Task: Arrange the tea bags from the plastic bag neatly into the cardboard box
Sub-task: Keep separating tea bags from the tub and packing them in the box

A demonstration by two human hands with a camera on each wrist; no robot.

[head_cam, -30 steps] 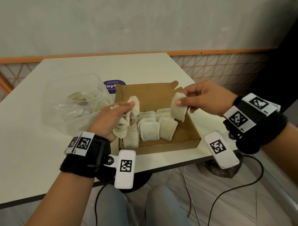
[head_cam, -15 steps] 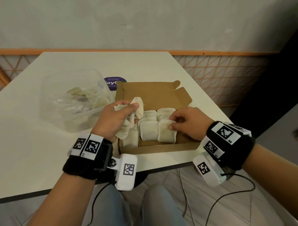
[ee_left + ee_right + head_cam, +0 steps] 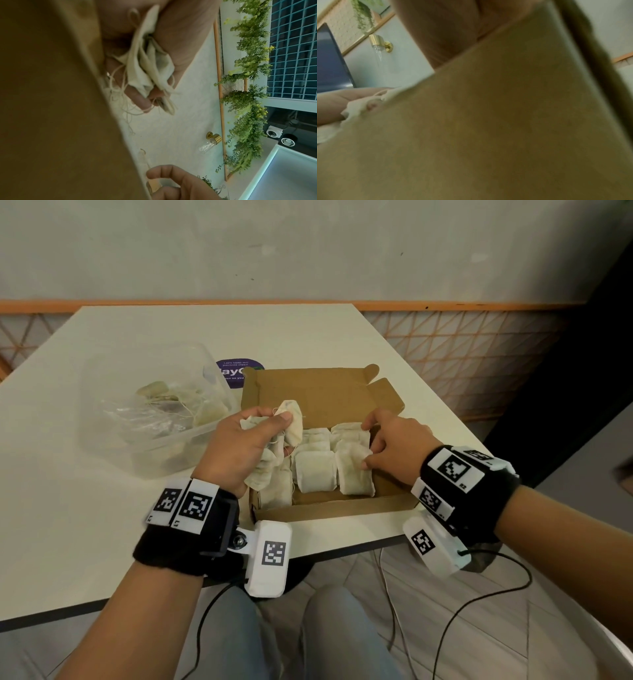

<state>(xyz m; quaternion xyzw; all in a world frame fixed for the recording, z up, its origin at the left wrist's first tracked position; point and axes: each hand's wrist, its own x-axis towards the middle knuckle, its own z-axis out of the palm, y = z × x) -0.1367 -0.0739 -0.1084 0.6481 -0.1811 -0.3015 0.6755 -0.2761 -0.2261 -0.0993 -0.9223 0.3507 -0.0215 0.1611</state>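
My left hand (image 3: 239, 446) clutches a bunch of tea bags (image 3: 274, 440) over the cardboard box (image 3: 329, 501) while my right hand (image 3: 394, 446), fingers loose, presses the front-right tea bag (image 3: 352, 474) into its row; next, I'd pick another from the bunch.

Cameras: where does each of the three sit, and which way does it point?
Head: worn on the head, looking down at the cardboard box on the table; both hands, knees show.
Left wrist: along the left hand gripping a bunch of tea bags.
Right wrist: pressed against the box wall, blurred; palm shows.
Shared: both wrist views include the box.
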